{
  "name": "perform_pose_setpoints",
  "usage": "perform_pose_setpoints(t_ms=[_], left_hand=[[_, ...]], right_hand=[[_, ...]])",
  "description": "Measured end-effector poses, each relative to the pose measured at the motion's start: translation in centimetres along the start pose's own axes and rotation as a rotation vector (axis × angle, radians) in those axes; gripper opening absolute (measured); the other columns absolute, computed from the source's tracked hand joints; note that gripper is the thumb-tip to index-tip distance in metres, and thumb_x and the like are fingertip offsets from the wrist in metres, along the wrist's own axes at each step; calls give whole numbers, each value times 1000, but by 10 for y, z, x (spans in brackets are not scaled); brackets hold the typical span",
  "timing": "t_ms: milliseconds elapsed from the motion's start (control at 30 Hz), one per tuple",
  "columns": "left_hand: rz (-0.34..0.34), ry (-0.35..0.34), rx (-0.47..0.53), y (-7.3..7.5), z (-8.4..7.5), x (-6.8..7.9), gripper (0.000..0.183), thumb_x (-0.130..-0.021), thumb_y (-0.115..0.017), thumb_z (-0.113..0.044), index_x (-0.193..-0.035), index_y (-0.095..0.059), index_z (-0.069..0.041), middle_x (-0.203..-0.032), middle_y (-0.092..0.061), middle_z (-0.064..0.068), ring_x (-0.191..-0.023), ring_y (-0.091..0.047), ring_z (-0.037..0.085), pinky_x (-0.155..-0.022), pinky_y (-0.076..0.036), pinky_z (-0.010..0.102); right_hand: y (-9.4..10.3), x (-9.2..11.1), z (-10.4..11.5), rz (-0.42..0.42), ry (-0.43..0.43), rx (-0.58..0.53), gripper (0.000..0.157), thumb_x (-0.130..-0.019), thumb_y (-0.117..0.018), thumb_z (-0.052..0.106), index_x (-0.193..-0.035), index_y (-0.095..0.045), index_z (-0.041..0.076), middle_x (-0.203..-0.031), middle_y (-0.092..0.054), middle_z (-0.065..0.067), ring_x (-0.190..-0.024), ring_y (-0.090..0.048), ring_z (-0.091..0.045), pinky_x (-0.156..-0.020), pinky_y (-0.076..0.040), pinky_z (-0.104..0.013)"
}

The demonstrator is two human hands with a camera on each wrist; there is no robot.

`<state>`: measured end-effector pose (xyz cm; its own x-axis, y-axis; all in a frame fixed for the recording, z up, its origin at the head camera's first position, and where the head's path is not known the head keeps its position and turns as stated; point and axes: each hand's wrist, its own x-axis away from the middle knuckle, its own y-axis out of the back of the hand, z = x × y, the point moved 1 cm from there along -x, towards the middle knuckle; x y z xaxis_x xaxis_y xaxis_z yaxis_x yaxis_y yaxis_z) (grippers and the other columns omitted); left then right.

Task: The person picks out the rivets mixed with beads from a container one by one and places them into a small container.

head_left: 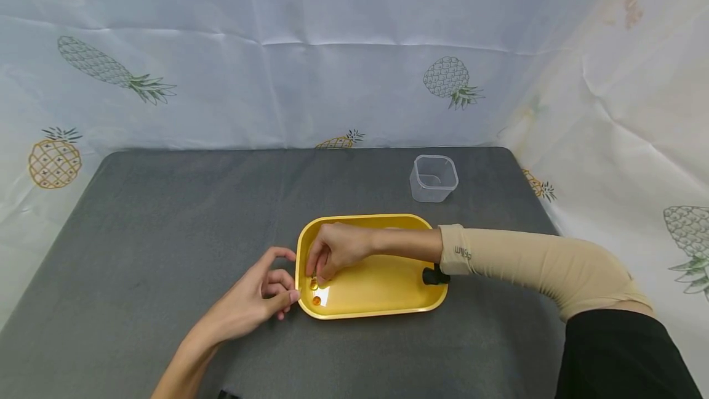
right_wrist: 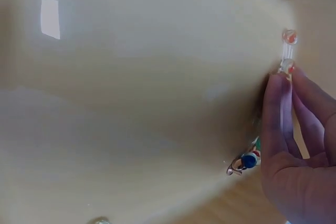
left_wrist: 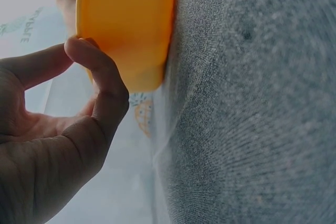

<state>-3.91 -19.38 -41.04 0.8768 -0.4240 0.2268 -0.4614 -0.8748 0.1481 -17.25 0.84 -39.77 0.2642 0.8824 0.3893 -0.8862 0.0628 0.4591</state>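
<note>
A yellow tray [head_left: 382,310] sits on the dark table. My right hand [head_left: 340,248] reaches into its left end, its thumb and fingertips closing on a small clear glass marble [right_wrist: 287,65] with an orange tint. A similar marble [head_left: 316,300] lies nearby on the tray floor. Beside the fingers in the right wrist view is a cluster of small shiny pieces [right_wrist: 249,160], blue, green and red, partly hidden by the hand. Outside the tray, my left hand [head_left: 252,297] holds the left rim with bent fingers and thumb.
A clear square plastic tub [head_left: 434,178] stands behind the tray to the right. Grey cloth [head_left: 183,226] covers the table, and a pineapple-print sheet [head_left: 332,79] hangs at the back and right. A dark object [head_left: 228,394] shows at the bottom edge.
</note>
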Motion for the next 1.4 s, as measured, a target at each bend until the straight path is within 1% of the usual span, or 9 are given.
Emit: perform_pose_setpoints(t_ms=[133,400,600,800,967,1067,1133,1200,1400], left_hand=[[-2,4,5,0,0,0,58,-105,-70,-8,-148,-31,0,-94,-65,19,-72,-64,12,-66,-58,32],[-7,-3,0,-1,1,-1,59,-103,-70,-7,-147,-31,0,-94,-65,19,-72,-64,13,-66,-59,32],[-7,-2,-1,-2,1,-1,60,-103,-70,-8,-148,-31,1,-94,-65,19,-73,-64,13,-66,-59,32],[-8,-9,-3,-2,2,-1,60,-103,-70,-8,-148,-31,1,-94,-66,19,-73,-65,15,-66,-59,32],[-6,-12,1,-3,3,-1,59,-104,-69,-6,-148,-31,2,-94,-65,19,-74,-65,14,-66,-59,32],[-6,-11,2,-3,3,-1,59,-104,-69,-7,-148,-31,1,-94,-65,19,-74,-65,15,-66,-59,31],[-7,-12,1,-3,3,-1,59,-104,-70,-7,-148,-31,1,-94,-65,19,-74,-65,15,-66,-59,31],[-8,-13,1,-3,3,-1,59,-104,-70,-8,-148,-31,1,-94,-65,19,-74,-65,15,-66,-59,31],[-14,-12,-1,-3,4,-1,59,-103,-70,-7,-147,-31,1,-93,-65,19,-73,-65,16,-66,-59,31]], right_hand=[[-1,0,0,-16,9,49,18,-91,-84,1,-110,-83,1,-96,-84,-8,-76,-68,5,-72,-56,-13],[-3,3,1,-34,21,143,20,-92,-84,3,-111,-85,4,-99,-85,-8,-75,-64,7,-70,-52,-9],[-5,3,2,-21,29,166,20,-92,-85,5,-112,-85,5,-95,-85,-5,-71,-64,6,-68,-54,-12],[-5,3,1,-7,40,176,19,-92,-85,5,-111,-86,5,-92,-85,-5,-67,-64,6,-65,-53,-12],[-6,3,-1,-9,62,204,17,-92,-85,6,-110,-86,5,-89,-84,-5,-63,-59,6,-61,-48,-11],[-6,4,-1,-12,74,218,17,-93,-85,7,-110,-86,6,-92,-85,-4,-64,-56,6,-61,-46,-11],[-5,4,-2,-13,78,211,18,-93,-85,7,-110,-86,6,-94,-85,-3,-65,-56,6,-62,-46,-11],[-4,6,-3,-5,72,168,18,-93,-84,5,-111,-85,4,-95,-85,-5,-66,-59,6,-64,-51,-12],[0,10,-6,44,21,-60,21,-94,-80,-3,-115,-82,-5,-102,-84,-16,-69,-69,-1,-72,-63,-22]])
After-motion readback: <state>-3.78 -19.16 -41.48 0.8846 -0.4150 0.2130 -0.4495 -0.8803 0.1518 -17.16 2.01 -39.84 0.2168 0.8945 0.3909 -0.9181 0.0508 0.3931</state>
